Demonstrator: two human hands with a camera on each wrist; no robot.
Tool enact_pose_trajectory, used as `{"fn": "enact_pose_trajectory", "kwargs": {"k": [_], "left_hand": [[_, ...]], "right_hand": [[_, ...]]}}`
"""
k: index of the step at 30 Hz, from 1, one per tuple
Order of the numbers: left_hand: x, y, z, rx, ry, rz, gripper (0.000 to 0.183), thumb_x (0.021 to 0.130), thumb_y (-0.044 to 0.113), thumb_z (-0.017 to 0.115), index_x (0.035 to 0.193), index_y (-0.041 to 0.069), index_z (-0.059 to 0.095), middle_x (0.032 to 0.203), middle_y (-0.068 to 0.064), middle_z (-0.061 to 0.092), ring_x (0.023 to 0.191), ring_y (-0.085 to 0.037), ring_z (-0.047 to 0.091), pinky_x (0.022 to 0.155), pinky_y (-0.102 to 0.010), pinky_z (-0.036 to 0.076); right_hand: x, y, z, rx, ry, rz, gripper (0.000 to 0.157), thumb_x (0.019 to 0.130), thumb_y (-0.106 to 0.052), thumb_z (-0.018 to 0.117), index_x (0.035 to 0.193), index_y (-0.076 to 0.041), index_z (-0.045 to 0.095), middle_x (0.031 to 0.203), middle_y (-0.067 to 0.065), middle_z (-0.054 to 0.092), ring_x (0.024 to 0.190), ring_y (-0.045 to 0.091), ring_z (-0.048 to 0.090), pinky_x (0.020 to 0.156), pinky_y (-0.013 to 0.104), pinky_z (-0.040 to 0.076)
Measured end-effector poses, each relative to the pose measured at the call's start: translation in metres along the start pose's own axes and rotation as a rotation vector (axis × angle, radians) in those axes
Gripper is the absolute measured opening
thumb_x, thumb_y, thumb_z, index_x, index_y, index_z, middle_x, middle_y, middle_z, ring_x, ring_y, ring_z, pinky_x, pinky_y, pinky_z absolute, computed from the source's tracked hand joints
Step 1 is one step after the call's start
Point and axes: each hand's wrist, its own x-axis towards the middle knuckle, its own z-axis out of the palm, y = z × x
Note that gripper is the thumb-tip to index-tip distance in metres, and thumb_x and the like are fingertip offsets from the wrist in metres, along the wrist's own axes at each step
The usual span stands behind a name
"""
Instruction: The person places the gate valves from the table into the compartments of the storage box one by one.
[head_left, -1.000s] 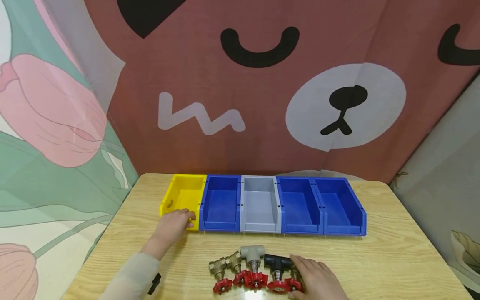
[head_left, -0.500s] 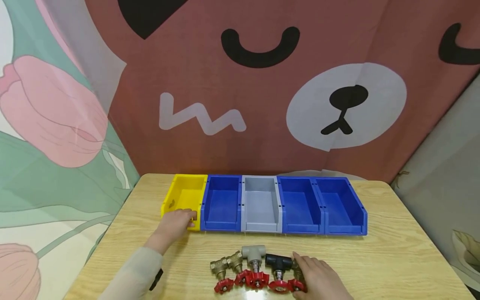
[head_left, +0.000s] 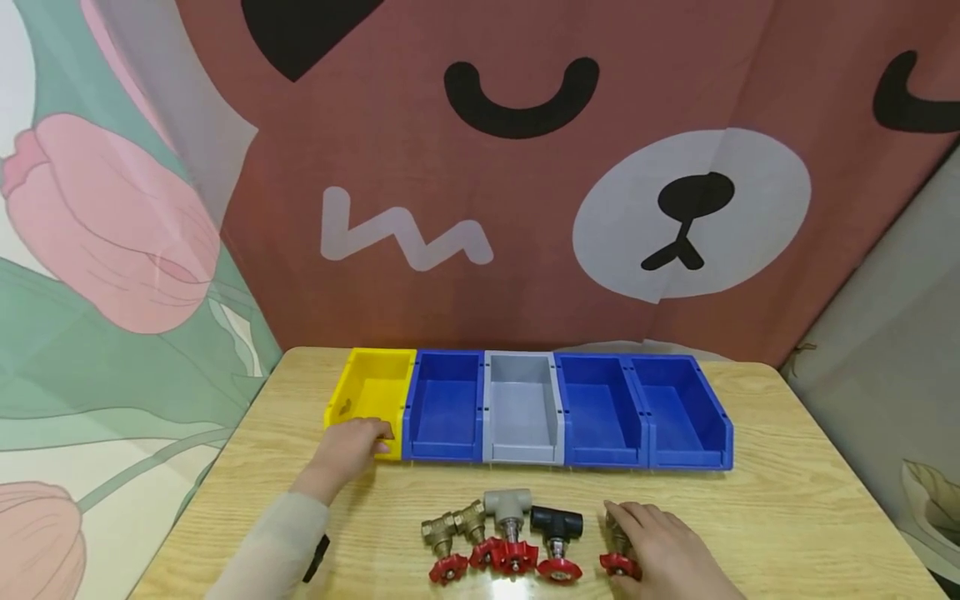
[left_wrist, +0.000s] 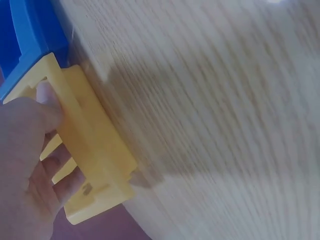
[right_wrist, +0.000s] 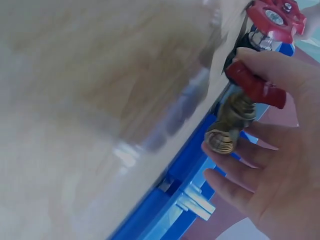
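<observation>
My left hand [head_left: 347, 450] grips the front wall of the yellow bin [head_left: 381, 398]; the left wrist view shows the thumb on one side of that wall [left_wrist: 95, 130] and the other fingers on the other. My right hand [head_left: 667, 546] holds a brass valve [right_wrist: 235, 112] with a red handwheel. Its thumb lies at the handwheel, and fingertips touch the brass body. To its left on the table are a black tee-shaped valve [head_left: 557, 525], a grey one [head_left: 507, 505] and two brass valves [head_left: 470, 521], all with red handwheels.
Right of the yellow bin, joined in a row, stand a blue bin [head_left: 445, 412], a grey bin [head_left: 522, 412] and two more blue bins [head_left: 600, 412]. Behind the wooden table [head_left: 787, 500] hangs a printed cloth [head_left: 525, 292].
My right hand has moved right with the brass valve, leaving a gap beside the black valve. The left hand stays at the yellow bin.
</observation>
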Motion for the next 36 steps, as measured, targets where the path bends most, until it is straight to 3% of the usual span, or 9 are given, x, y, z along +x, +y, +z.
{"fn": "enact_pose_trajectory", "kwargs": {"k": [7,13,21,28,36], "left_hand": [[0.002,-0.003,0.002,-0.008,0.002,-0.018,0.005,0.089,0.020,0.074,0.090,0.016,0.072,0.090,0.001,0.072,0.081,-0.021,0.067,0.073,-0.040,0.055],[0.004,-0.002,-0.001,0.013,-0.049,-0.034,0.008,0.090,0.021,0.073,0.094,0.015,0.073,0.092,0.000,0.072,0.079,-0.020,0.065,0.072,-0.040,0.055],[0.006,-0.003,0.000,0.020,-0.065,-0.031,0.007,0.090,0.021,0.074,0.094,0.015,0.073,0.091,0.000,0.072,0.077,-0.018,0.064,0.072,-0.039,0.055],[0.007,-0.003,0.000,0.025,-0.072,-0.028,0.007,0.090,0.021,0.074,0.093,0.015,0.072,0.089,0.001,0.071,0.074,-0.017,0.061,0.071,-0.038,0.054],[0.006,-0.002,-0.001,0.031,-0.069,-0.016,0.007,0.089,0.021,0.074,0.092,0.016,0.071,0.087,0.002,0.070,0.073,-0.016,0.061,0.070,-0.036,0.054]], "right_hand": [[-0.006,0.006,-0.021,-0.043,0.066,-0.040,0.082,0.070,-0.051,0.084,0.135,-0.007,0.058,0.124,0.006,0.061,0.112,0.031,0.059,0.092,0.056,0.048],[-0.006,0.021,-0.037,-0.157,0.206,-0.163,0.079,0.069,-0.043,0.087,0.133,-0.006,0.059,0.124,0.009,0.062,0.111,0.033,0.061,0.089,0.055,0.051],[-0.004,0.040,-0.047,-0.258,0.303,-0.251,0.080,0.065,-0.039,0.090,0.132,-0.007,0.061,0.116,0.005,0.064,0.101,0.027,0.063,0.082,0.052,0.054],[0.000,0.051,-0.051,-0.264,0.360,-0.263,0.079,0.063,-0.040,0.091,0.129,-0.007,0.063,0.115,0.007,0.065,0.101,0.029,0.064,0.081,0.050,0.054],[0.005,0.066,-0.061,-0.249,0.351,-0.245,0.078,0.065,-0.036,0.091,0.130,-0.006,0.062,0.117,0.008,0.064,0.103,0.031,0.063,0.081,0.053,0.053]]}}
